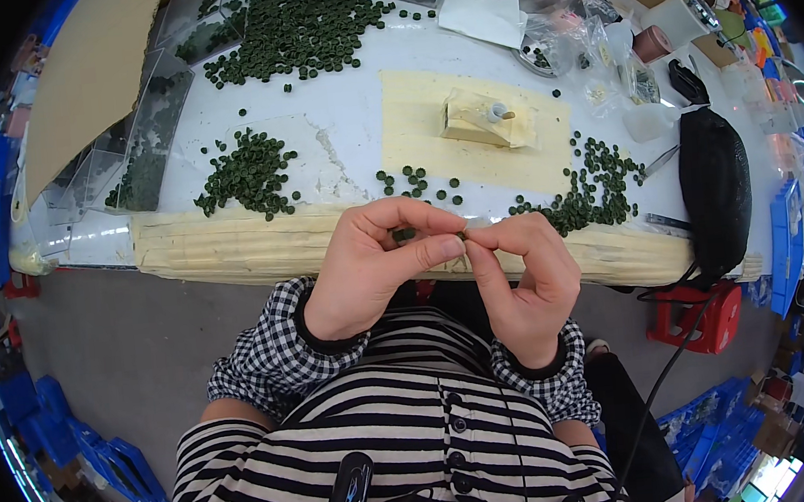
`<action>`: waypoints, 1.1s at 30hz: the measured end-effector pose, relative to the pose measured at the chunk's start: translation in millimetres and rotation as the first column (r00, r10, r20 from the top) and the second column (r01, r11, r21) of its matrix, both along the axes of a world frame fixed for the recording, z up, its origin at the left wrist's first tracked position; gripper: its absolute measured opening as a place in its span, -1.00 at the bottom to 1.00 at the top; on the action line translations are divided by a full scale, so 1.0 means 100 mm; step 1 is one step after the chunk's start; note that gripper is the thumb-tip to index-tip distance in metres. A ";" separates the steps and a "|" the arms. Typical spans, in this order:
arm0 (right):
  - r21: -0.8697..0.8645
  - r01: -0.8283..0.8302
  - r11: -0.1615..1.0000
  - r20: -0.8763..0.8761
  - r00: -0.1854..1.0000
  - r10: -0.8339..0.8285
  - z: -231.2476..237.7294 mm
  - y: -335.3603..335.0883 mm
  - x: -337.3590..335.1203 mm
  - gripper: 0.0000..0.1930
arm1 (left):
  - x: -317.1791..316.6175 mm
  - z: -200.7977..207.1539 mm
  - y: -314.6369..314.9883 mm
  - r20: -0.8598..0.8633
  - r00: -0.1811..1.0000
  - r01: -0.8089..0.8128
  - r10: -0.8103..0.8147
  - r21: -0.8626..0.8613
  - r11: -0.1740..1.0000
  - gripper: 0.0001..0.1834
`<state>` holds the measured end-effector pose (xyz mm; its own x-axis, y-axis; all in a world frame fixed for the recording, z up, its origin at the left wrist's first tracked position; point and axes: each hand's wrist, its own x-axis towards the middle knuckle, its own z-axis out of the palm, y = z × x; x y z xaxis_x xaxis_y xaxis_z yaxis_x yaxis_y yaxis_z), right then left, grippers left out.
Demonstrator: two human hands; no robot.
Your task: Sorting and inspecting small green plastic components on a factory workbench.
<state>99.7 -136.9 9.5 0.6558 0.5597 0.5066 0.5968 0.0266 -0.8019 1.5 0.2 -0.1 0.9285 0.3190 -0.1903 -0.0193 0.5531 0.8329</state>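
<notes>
While a dark-green disc [461,235] is pinched by left hand [369,254], right hand [529,264], closed beside its fingertips, should be steadied.

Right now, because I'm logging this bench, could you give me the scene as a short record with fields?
left hand: pinching a small green piece, mostly hidden
right hand: brought up to the same piece; its own grip unclear
surface: white table
green piles: large far pile, smaller left pile, scattered right pile
middle: pale block on a yellow sheet
left side: clear boxes beside brown cardboard
right side: black bag
</notes>
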 end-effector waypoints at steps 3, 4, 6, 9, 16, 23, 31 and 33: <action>0.017 -0.003 1.000 -0.024 1.000 0.004 -0.01 0.00 -0.01 -0.83 | 0.00 -0.01 0.00 0.051 0.999 0.003 -0.002 -0.028 1.000 -0.83; 0.022 -0.001 1.000 -0.036 0.999 0.002 -0.02 0.00 -0.02 -0.83 | 0.01 0.00 -0.01 0.062 0.998 -0.006 0.008 -0.033 0.999 -0.84; 0.078 -0.030 0.996 -0.183 0.982 0.044 -0.04 -0.02 -0.03 -0.83 | 0.01 0.00 -0.01 0.075 0.997 -0.011 0.015 -0.058 0.998 -0.84; 0.166 -0.076 0.983 -0.443 0.885 0.143 -0.04 -0.07 -0.02 -0.83 | 0.00 -0.02 0.02 0.071 0.997 0.000 0.008 -0.103 0.995 -0.84; 0.223 -0.061 0.973 -0.728 0.654 0.208 0.04 -0.09 -0.06 -0.82 | -0.01 0.03 0.03 0.013 1.000 -0.005 0.006 -0.104 0.995 -0.83; 0.298 -0.052 0.953 -0.724 0.638 0.261 -0.07 -0.09 -0.03 -0.87 | 0.01 0.01 -0.04 0.022 0.997 -0.079 0.078 0.026 0.997 -0.81; 0.232 -0.036 0.972 -0.646 0.742 0.182 -0.09 -0.06 -0.06 -0.87 | 0.02 0.05 -0.08 -0.037 0.997 -0.058 0.065 0.174 0.983 -0.82; 0.185 -0.019 0.983 -0.557 0.822 0.120 -0.10 -0.05 -0.07 -0.86 | 0.01 0.05 -0.08 -0.039 0.996 -0.066 0.076 0.199 0.978 -0.83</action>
<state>92.4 -141.7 -0.8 0.8169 0.5573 0.1487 0.0337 0.2113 -0.9768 2.6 -7.7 4.6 0.8937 0.4193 -0.1596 -0.0114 0.3768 0.9262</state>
